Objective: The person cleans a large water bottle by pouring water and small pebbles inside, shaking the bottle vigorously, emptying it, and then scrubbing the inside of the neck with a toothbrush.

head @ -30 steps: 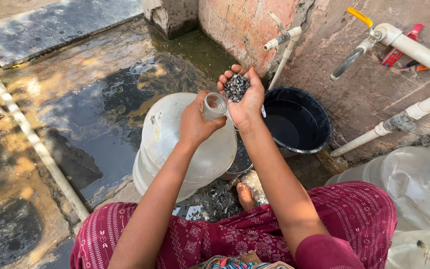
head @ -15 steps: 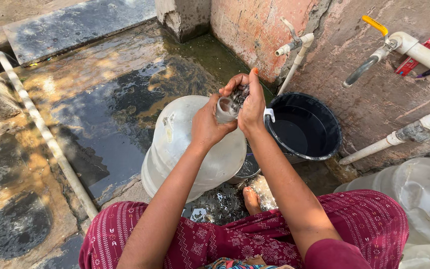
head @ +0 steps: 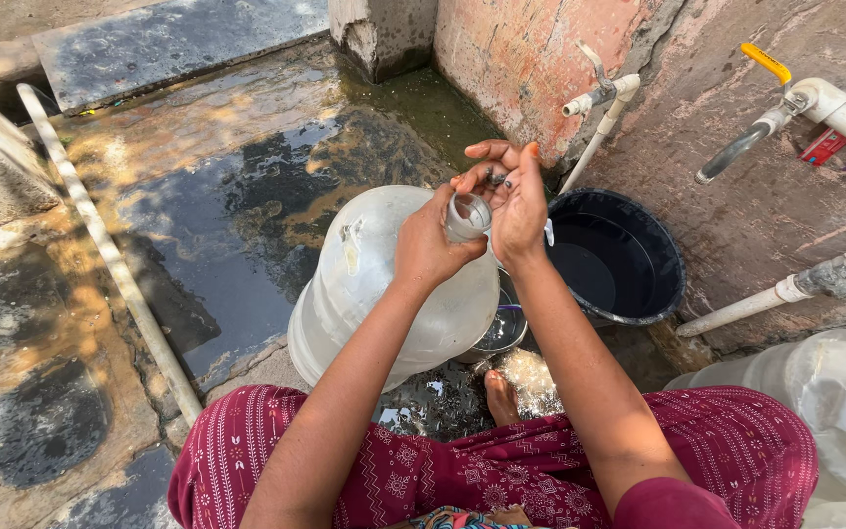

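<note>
Wet concrete floor (head: 247, 225) beside a brick wall: my left hand (head: 430, 245) grips the neck of the tilted water jug (head: 384, 284), steadying its mouth, while my right hand (head: 516, 201) cups dark grit (head: 494, 178) over it; black bucket (head: 629, 260) just beside.

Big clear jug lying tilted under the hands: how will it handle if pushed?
The jug looks empty, so probably light for its size. Its round body lies tilted on wet ground, so it may roll or slide. The thin clear wall probably flexes.
</note>
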